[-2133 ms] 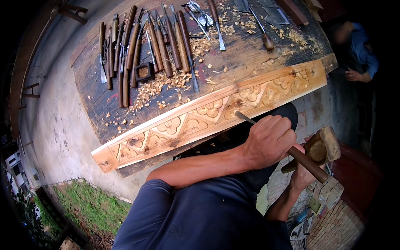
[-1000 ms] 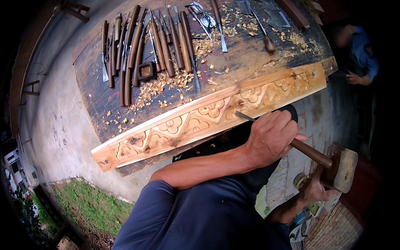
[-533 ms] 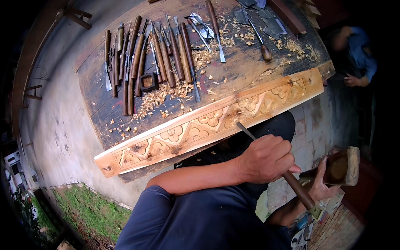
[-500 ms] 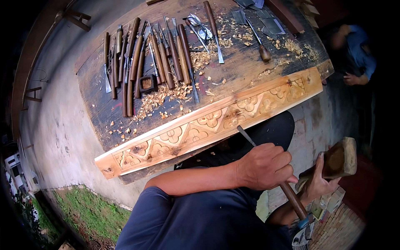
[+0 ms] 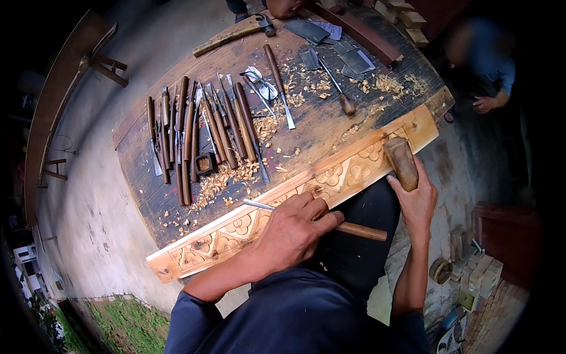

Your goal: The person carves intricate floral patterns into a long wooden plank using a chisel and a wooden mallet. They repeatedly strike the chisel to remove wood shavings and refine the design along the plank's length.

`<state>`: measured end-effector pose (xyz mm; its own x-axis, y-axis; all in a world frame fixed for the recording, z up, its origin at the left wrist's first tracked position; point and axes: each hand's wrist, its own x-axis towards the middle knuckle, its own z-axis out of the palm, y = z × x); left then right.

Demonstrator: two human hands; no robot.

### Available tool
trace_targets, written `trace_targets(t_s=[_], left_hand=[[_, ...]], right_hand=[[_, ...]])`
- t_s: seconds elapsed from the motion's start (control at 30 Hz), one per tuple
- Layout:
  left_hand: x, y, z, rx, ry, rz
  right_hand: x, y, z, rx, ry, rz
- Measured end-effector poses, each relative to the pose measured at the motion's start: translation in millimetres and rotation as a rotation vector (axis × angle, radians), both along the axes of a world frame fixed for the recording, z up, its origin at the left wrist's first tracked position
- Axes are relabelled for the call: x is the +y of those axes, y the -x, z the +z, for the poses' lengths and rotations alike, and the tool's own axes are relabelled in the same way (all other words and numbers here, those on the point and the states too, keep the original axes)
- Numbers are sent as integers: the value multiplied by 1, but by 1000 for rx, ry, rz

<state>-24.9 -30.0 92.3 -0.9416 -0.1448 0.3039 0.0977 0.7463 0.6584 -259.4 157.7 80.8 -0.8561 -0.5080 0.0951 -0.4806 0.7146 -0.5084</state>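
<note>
My left hand (image 5: pixel 298 230) is closed round a chisel (image 5: pixel 364 230), its wooden handle sticking out to the right and its steel blade pointing left over the carved board. I cannot tell whether the blade touches the wood. A thick, worn wooden mallet (image 5: pixel 402 164) is gripped in my right hand (image 5: pixel 420 200), over the front edge of the board near its right end. The long pale board (image 5: pixel 330 175) slants along the bench's near edge, with flower shapes cut inside triangles. My left hand and forearm hide part of its carving.
Several chisels and gouges (image 5: pixel 191 133) lie in a row on the dark bench (image 5: pixel 138 189) among wood shavings (image 5: pixel 221 183). Beyond are glasses (image 5: pixel 266 89), a hammer (image 5: pixel 236 35), a round-handled tool (image 5: pixel 348 105) and abrasive sheets (image 5: pixel 356 61). Another person (image 5: pixel 492 65) is at the far right.
The mallet has come up from the lower right to above the board. My left hand has moved left with the chisel, whose blade has swung from pointing up-left to nearly level.
</note>
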Motion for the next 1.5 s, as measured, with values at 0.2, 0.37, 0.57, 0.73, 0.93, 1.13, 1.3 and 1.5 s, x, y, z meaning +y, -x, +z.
trace_targets(t_s=[0.2, 0.37, 0.57, 0.73, 0.93, 1.13, 1.3, 1.5], left_hand=[[-58, 9, 2, -8, 444, 213], [-103, 29, -10, -68, 642, 250], [-130, 55, -44, -139, 634, 224], [-147, 55, -62, -111, 620, 228], [-145, 56, -59, -170, 707, 176], [-132, 91, -38, -180, 697, 72], [-141, 122, -62, -110, 613, 65], [-116, 101, -62, 90, 445, 250]], right_hand=[[-7, 4, -16, 218, -112, 122], [-24, 32, -10, 355, -177, 242], [-89, 113, 6, 586, -98, 407], [-134, 154, -6, 534, -64, 525], [-144, 171, -36, 544, -134, 524], [-142, 176, -40, 493, -248, 484], [-123, 145, -26, 544, -248, 491], [-86, 73, -33, 615, 96, 449]])
